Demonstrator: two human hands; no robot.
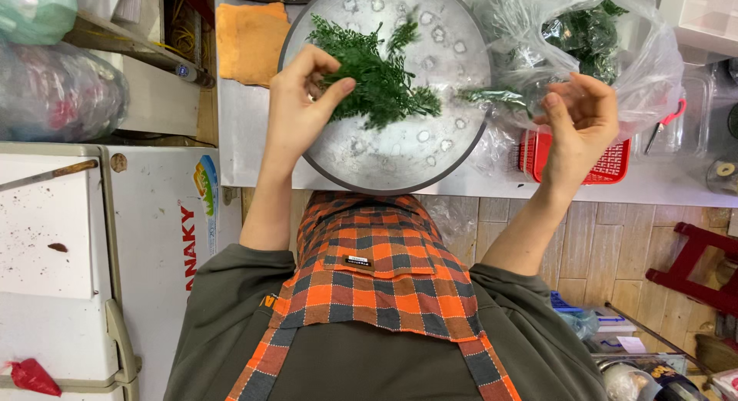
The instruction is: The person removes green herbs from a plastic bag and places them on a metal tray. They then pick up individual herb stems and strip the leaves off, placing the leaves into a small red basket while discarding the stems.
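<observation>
A round metal tray (400,159) lies on the steel counter, with a heap of feathery green herb sprigs (380,82) on its upper left part. My left hand (301,101) reaches over the tray's left rim and pinches the edge of that heap between thumb and fingers. My right hand (578,118) hovers at the tray's right side and pinches one thin herb sprig (492,97) that stretches left over the rim. Behind it a clear plastic bag (615,55) holds more green herbs (588,32).
An orange cloth (250,41) lies left of the tray. A red plastic basket (611,163) sits under the bag. A white chest appliance (92,247) stands at the left, with a knife (46,175) on it. A red stool (696,266) stands on the wooden floor at right.
</observation>
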